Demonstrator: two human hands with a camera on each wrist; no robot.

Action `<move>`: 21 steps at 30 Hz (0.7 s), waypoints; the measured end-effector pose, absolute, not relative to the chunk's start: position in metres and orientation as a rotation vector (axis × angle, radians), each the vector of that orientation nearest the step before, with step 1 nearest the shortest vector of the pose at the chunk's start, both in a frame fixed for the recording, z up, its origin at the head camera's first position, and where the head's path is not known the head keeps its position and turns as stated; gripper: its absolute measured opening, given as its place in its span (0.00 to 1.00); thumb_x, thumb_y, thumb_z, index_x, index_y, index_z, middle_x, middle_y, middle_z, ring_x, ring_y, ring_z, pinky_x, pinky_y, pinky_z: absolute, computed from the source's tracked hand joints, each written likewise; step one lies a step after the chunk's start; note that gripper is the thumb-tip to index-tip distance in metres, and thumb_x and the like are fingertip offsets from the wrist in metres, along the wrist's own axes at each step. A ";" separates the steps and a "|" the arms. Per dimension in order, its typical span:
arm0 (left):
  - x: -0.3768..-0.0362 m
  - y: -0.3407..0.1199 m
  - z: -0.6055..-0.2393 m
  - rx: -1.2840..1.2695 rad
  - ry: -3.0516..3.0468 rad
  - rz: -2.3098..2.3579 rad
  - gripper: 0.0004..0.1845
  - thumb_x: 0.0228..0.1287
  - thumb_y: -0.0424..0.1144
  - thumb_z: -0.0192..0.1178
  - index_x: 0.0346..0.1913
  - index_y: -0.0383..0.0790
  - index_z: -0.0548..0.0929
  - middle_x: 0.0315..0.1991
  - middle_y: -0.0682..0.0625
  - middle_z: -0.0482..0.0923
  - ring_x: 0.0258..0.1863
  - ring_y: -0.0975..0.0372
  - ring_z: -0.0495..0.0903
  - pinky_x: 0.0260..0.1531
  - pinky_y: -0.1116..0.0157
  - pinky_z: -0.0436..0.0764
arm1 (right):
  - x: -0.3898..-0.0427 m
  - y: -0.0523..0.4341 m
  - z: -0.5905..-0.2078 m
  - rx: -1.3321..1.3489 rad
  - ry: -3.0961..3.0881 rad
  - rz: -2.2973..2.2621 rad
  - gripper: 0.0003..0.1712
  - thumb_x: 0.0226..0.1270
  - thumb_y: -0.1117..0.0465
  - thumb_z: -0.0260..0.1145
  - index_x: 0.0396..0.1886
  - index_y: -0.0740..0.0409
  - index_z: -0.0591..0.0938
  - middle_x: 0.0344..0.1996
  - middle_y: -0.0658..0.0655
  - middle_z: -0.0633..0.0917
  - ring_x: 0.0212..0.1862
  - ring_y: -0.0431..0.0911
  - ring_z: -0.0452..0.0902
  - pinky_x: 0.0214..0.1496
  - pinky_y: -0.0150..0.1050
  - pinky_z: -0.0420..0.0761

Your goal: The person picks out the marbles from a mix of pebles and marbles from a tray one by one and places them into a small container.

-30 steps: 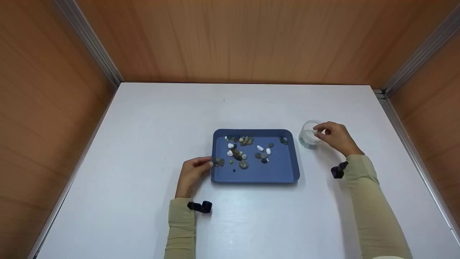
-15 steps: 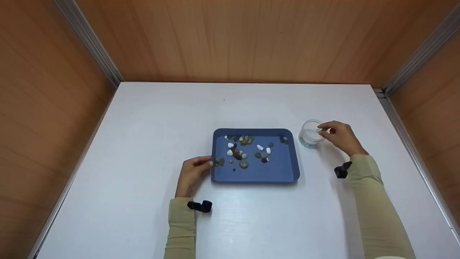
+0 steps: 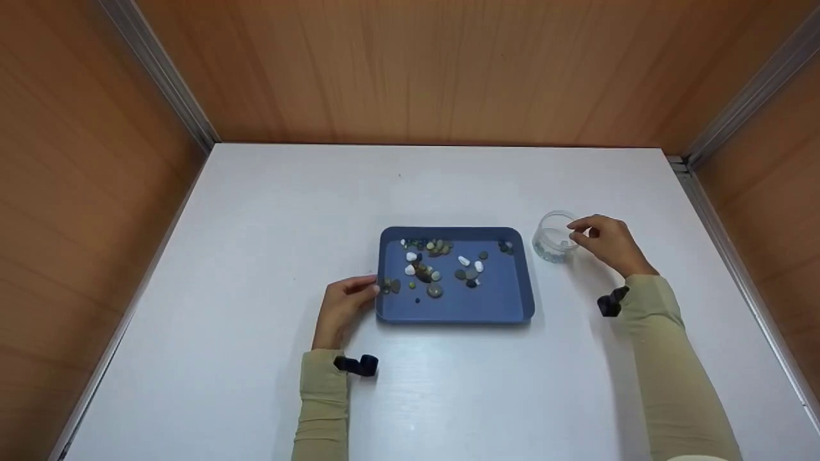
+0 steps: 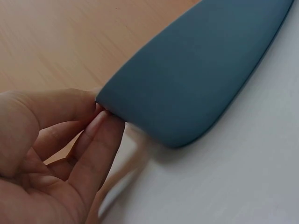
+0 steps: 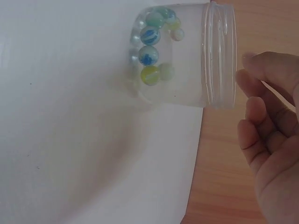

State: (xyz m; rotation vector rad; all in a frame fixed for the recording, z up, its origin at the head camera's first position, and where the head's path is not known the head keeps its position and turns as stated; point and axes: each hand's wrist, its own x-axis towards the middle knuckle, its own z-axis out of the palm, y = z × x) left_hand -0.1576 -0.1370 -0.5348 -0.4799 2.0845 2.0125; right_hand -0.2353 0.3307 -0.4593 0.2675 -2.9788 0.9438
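While the left hand [image 3: 343,304] pinches the tray [image 3: 506,307], the right hand [image 3: 605,242] hovers loosely curled, palm hidden.

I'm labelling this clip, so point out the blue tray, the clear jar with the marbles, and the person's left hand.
blue tray [image 3: 506,301], head view, bare floor near its front right corner.
clear jar [image 5: 217,56], right wrist view, its threaded rim.
left hand [image 3: 338,307], head view, back of the hand, at the tray's left edge.
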 end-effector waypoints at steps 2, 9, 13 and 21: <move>-0.158 -0.137 -0.535 -0.481 2.084 2.013 0.17 0.57 0.33 0.68 0.50 0.36 0.84 0.51 0.42 0.82 0.48 0.60 0.80 0.47 0.69 0.81 | -0.236 0.330 -0.460 0.273 -2.978 0.938 0.13 0.66 0.65 0.64 0.48 0.64 0.84 0.41 0.62 0.84 0.36 0.48 0.67 0.32 0.29 0.67; -0.158 -0.138 -0.538 -0.463 2.053 2.063 0.15 0.56 0.30 0.67 0.49 0.33 0.85 0.46 0.43 0.83 0.43 0.62 0.80 0.44 0.70 0.81 | -0.235 0.329 -0.460 0.293 -2.974 0.943 0.14 0.66 0.64 0.64 0.49 0.64 0.84 0.42 0.63 0.84 0.37 0.48 0.68 0.34 0.28 0.67; -0.158 -0.137 -0.539 -0.461 2.047 2.078 0.16 0.56 0.30 0.67 0.48 0.33 0.85 0.45 0.42 0.83 0.43 0.63 0.81 0.44 0.70 0.82 | -0.236 0.327 -0.460 0.301 -2.962 0.954 0.14 0.66 0.64 0.64 0.49 0.64 0.84 0.43 0.63 0.85 0.38 0.47 0.69 0.35 0.27 0.68; -0.155 -0.137 -0.531 -0.462 2.017 2.080 0.17 0.57 0.29 0.66 0.50 0.31 0.83 0.49 0.41 0.82 0.44 0.62 0.80 0.47 0.69 0.82 | -0.238 0.320 -0.460 0.310 -2.945 0.975 0.14 0.66 0.64 0.65 0.49 0.64 0.84 0.40 0.62 0.85 0.36 0.47 0.69 0.33 0.26 0.68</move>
